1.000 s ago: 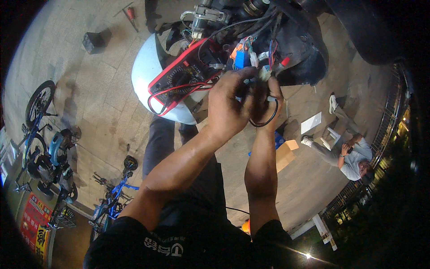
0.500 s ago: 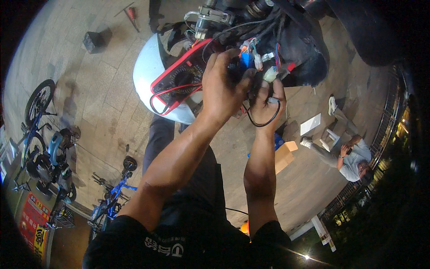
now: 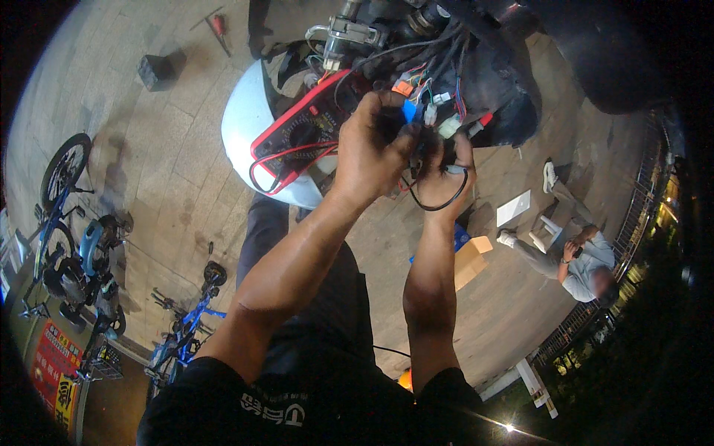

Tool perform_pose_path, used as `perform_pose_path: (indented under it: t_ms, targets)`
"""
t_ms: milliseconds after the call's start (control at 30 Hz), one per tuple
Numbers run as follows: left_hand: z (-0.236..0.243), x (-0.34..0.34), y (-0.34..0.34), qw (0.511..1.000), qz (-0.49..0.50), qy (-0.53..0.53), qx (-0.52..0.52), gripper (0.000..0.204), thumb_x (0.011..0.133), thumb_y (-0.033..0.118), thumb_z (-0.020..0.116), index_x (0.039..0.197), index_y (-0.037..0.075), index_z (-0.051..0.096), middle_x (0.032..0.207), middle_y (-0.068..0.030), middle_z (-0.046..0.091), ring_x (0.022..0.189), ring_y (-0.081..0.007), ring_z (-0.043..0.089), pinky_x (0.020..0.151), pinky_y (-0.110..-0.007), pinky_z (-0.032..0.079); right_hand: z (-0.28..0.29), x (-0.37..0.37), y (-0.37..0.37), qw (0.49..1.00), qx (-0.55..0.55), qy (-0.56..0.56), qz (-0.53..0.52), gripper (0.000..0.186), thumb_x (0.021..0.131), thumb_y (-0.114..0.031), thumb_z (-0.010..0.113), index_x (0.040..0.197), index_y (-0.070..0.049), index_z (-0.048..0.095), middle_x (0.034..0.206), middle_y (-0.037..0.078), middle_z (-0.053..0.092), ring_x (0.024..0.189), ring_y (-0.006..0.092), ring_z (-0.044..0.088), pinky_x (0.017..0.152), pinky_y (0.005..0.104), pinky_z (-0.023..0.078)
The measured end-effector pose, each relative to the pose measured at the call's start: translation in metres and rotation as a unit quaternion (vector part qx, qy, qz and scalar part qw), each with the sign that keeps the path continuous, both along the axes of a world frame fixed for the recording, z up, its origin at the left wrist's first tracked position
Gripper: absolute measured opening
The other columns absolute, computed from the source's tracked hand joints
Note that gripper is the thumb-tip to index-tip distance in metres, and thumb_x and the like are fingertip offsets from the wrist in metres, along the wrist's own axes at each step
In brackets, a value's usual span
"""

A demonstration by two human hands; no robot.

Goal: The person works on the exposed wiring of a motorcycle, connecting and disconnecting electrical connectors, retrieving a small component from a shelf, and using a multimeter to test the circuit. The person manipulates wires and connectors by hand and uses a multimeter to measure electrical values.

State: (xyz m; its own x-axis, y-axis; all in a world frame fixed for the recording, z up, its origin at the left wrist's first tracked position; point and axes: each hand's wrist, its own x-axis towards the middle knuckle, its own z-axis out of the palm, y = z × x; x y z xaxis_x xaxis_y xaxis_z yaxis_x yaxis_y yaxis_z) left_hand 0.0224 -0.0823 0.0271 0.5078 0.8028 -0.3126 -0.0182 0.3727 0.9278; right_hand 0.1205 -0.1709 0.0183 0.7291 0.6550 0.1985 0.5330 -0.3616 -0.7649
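Note:
My left hand [image 3: 368, 152] is closed around a blue connector [image 3: 410, 111] among a bundle of wires. Close beside it, my right hand [image 3: 450, 182] has its fingers curled together at the same spot, and a black cable [image 3: 439, 206] loops out from them. Dark fingertips and shadow hide exactly what is between the two hands. Beyond my fingers are white plug connectors [image 3: 449, 126], an orange connector [image 3: 402, 88] and a red-tipped piece [image 3: 486, 119]. Left of my left hand, a red and black multimeter [image 3: 305, 134] leans on a white curved panel [image 3: 249, 134], its red lead coiled over it.
Dark vehicle bodywork [image 3: 513, 82] with a metal lock-like part [image 3: 349, 33] fills the top. An opened cardboard box [image 3: 472, 264] lies on the paving at right. A seated person [image 3: 587, 256] is farther right. Bicycles [image 3: 63, 178] stand at left; a red-handled tool [image 3: 219, 26] lies top left.
The blue connector and my fingers have shifted slightly downward; the orange connector and its wires now show more plainly. My arms have otherwise barely moved.

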Motion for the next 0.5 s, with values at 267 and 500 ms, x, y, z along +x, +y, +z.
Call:
perform_pose_path:
  t_ms: [267, 500]
  targets:
    - [-0.0014, -0.004, -0.0022, 0.992, -0.038, 0.028, 0.115, 0.039, 0.081, -0.004, 0.063, 0.119, -0.002, 0.055, 0.101, -0.0078, 0.06, 0.089, -0.0129, 0.059, 0.081, -0.026, 0.047, 0.0028, -0.0031, 0.0001, 0.999, 0.021, 0.024, 0.005, 0.024, 0.086, -0.015, 0.062, 0.105, 0.001, 0.061, 0.09, 0.017, 0.066, 0.079, 0.0302, 0.064, 0.071, 0.0364, 0.049]
    - [0.0005, -0.0052, -0.0096, 0.993, -0.026, 0.034, 0.109, 0.03, 0.084, -0.005, 0.054, 0.114, -0.003, 0.059, 0.103, -0.0083, 0.06, 0.093, -0.0143, 0.059, 0.084, -0.027, 0.047, 0.009, -0.0062, 0.0057, 1.0, 0.001, -0.027, 0.009, 0.026, 0.089, -0.02, 0.059, 0.105, 0.0, 0.061, 0.089, 0.016, 0.066, 0.077, 0.0299, 0.064, 0.07, 0.0359, 0.049]
